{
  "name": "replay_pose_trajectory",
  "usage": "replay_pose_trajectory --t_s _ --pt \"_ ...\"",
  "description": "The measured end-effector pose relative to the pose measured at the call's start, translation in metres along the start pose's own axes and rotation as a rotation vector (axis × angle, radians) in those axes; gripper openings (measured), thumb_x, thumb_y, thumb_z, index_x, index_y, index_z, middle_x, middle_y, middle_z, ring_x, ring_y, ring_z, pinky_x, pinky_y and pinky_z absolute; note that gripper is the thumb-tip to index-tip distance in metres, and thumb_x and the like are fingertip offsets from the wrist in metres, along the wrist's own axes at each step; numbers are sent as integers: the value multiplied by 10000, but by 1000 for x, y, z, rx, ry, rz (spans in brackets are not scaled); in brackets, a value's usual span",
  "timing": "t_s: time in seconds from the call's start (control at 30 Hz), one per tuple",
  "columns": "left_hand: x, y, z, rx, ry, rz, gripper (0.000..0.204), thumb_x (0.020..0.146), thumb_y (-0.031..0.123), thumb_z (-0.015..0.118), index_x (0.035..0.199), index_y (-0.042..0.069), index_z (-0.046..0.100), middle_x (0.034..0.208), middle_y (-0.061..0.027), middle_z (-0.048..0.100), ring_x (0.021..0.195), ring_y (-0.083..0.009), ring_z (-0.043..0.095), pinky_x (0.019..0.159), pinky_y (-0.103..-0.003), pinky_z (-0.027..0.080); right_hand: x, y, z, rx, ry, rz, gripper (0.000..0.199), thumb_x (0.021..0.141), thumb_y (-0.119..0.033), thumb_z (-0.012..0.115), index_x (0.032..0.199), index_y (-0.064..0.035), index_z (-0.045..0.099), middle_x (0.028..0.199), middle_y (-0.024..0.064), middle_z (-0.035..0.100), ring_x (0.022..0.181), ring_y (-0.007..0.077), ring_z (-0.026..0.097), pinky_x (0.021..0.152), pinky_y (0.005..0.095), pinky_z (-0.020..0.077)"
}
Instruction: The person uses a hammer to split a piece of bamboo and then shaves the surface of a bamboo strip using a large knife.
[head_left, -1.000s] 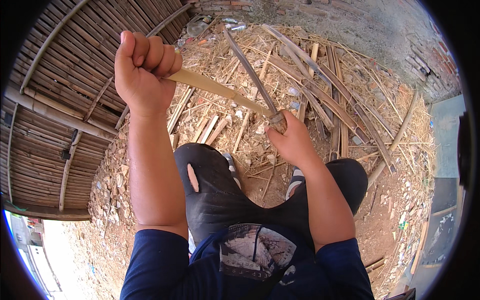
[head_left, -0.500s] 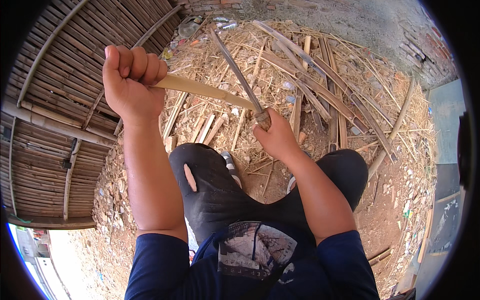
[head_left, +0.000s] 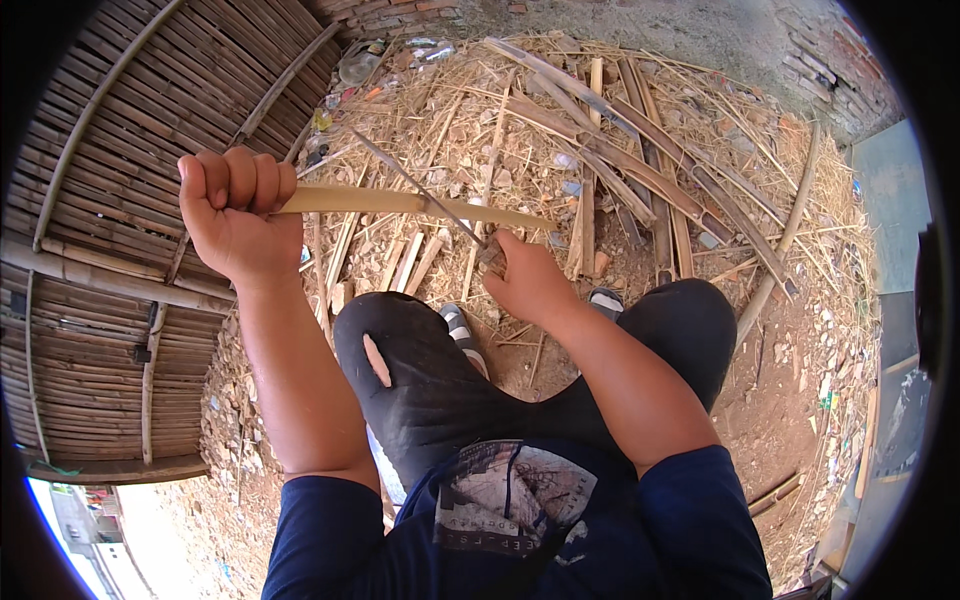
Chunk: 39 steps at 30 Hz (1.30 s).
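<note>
My left hand [head_left: 238, 208], raised at the left, is wrapped round one end of a pale bamboo strip [head_left: 365, 200]. The strip stretches to the right, nearly level, its far end past my right hand [head_left: 528, 278]. That hand is closed round the handle of a machete [head_left: 405, 176], whose long dark blade points up and left. The blade crosses the strip near its middle and appears to touch it. Most of the handle is hidden in my fingers.
Split bamboo pieces [head_left: 655, 175] lie heaped ahead to the right over straw and shavings. A bamboo slat wall [head_left: 120, 130] stands close on the left. A brick wall [head_left: 690, 40] runs along the back. My knees [head_left: 685, 335] are bent below the hands.
The machete has swung left and lower, its blade moving from the strip's right end to about its middle. My left hand has shifted slightly left and down with the strip.
</note>
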<state>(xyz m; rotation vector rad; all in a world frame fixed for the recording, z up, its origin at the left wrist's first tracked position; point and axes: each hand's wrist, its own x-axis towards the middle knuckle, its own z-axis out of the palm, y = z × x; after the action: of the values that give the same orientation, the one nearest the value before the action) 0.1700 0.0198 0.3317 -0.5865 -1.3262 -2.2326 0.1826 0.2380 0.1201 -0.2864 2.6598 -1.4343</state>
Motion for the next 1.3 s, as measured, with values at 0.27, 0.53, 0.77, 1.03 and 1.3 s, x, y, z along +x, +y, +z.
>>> replay_pose_trajectory --t_s 0.27,0.53,0.77,1.03,1.3 --pt "-10 54 -39 -54 15 185 424 1028 299 504 671 187 304 553 42 212 472 -85 153 457 -274 156 36 112 21 -38 82 344 322 792 -225 695 981 26 622 966 252 691 899 414 684 811 477 536" --pt "-88 191 -128 -167 -28 454 374 1002 160 438 642 164 338 586 33 272 497 -103 257 492 -272 251 39 27 -31 1014 363 278 336 893 -230 711 1097 -10 559 879 86 614 576 161 581 498 309 470" --pt "-113 198 -166 -294 69 433 357 1041 169 437 688 138 394 612 23 318 512 -100 299 508 -254 291 31 10 -49 1328 551 105 273 892 -125 719 1070 -29 536 875 56 594 504 121 514 469 280 451" --pt "-110 172 -171 -301 311 446 257 1036 197 457 800 99 441 737 -2 437 656 -131 459 631 -267 414 23 0 -68 1346 723 -45 234 887 -77 710 1021 -47 521 815 34 579 537 114 530 480 265 450" --pt "-109 86 -225 -40 777 107 404 1093 406 335 923 63 466 826 -72 557 788 -193 586 724 -318 547 21 -4 -87 1205 1088 -161 263 918 -43 661 1135 -20 516 818 23 589 550 81 532 470 237 434"
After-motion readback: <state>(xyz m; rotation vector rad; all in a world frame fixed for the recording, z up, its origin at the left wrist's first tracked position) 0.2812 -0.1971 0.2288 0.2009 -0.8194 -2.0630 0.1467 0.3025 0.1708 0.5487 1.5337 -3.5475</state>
